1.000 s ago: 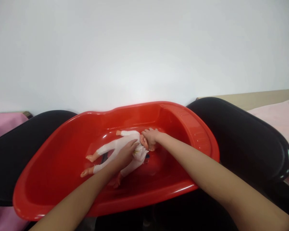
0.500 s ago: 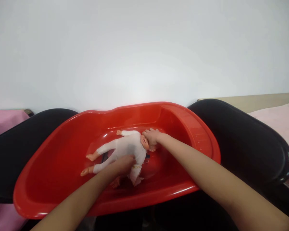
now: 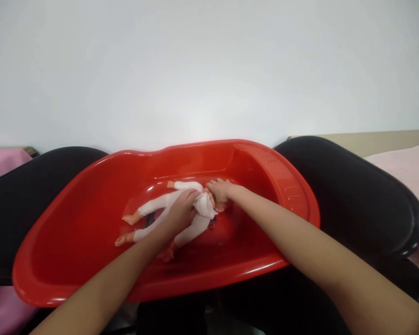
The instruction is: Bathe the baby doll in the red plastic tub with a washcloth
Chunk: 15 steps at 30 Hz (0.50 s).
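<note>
A baby doll with white-covered body and limbs and bare feet lies on its back in a red baby bathtub, feet to the left and head to the right. My left hand is closed on a small white cloth, which covers the doll's neck and upper chest by its chin. My right hand cups the doll's head from the far side, fingers curled over it and hiding most of it.
Black chair-like surfaces flank the tub, one on the left and one on the right. Pink cloth shows at the left edge and paler pink cloth at the right. A white wall rises behind.
My left hand has lifted the cloth from beside the doll's near arm up to its neck and chest. My right hand stays on the head. The view has shifted slightly.
</note>
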Each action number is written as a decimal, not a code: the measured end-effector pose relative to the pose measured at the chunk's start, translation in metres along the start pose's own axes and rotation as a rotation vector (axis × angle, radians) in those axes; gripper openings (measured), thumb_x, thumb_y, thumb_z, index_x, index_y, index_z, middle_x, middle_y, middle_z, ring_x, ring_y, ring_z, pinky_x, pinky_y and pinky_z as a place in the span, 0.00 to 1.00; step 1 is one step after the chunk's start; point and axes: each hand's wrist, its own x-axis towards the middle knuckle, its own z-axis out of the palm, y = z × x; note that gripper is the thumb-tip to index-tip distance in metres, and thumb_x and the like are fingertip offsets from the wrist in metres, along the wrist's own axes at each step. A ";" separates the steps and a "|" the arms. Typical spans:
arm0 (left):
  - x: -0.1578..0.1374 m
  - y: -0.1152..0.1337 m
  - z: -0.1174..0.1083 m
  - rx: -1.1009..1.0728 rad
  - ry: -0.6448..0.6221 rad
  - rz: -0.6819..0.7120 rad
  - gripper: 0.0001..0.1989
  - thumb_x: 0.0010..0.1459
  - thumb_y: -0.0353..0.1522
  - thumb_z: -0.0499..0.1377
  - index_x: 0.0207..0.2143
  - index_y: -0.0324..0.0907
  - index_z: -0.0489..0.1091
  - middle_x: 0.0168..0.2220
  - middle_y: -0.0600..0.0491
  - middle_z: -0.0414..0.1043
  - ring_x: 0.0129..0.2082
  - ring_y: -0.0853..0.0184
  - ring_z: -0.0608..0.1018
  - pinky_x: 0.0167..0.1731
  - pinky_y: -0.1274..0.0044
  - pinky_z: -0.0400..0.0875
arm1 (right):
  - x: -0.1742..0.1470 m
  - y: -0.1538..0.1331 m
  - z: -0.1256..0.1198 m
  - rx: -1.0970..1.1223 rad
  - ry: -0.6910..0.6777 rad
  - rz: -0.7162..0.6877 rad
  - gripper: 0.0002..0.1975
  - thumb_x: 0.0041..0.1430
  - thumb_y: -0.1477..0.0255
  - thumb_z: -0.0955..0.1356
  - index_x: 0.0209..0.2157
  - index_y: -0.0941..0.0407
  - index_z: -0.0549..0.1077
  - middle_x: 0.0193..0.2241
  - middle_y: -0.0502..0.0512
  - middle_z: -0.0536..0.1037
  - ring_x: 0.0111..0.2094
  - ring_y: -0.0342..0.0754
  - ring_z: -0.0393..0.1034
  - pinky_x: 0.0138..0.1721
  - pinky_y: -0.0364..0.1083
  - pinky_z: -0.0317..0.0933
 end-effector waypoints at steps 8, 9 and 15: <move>-0.012 0.003 0.013 0.020 -0.333 0.265 0.14 0.60 0.27 0.58 0.46 0.41 0.80 0.52 0.42 0.77 0.54 0.49 0.75 0.59 0.65 0.68 | -0.006 -0.005 0.000 0.010 0.016 0.010 0.45 0.31 0.71 0.83 0.56 0.51 0.71 0.60 0.63 0.71 0.62 0.71 0.64 0.63 0.68 0.62; -0.015 0.004 0.013 0.007 -0.386 0.230 0.13 0.58 0.26 0.59 0.43 0.42 0.81 0.50 0.43 0.77 0.51 0.50 0.76 0.56 0.66 0.69 | -0.007 -0.006 -0.001 0.011 0.014 0.010 0.46 0.31 0.71 0.83 0.56 0.51 0.71 0.60 0.63 0.71 0.63 0.71 0.63 0.63 0.67 0.62; -0.033 -0.006 0.012 0.048 -0.631 0.119 0.06 0.55 0.31 0.64 0.34 0.43 0.82 0.44 0.45 0.79 0.39 0.57 0.77 0.43 0.69 0.70 | -0.008 -0.007 -0.001 -0.025 0.006 0.006 0.49 0.34 0.72 0.82 0.61 0.55 0.69 0.62 0.65 0.70 0.62 0.69 0.64 0.64 0.67 0.61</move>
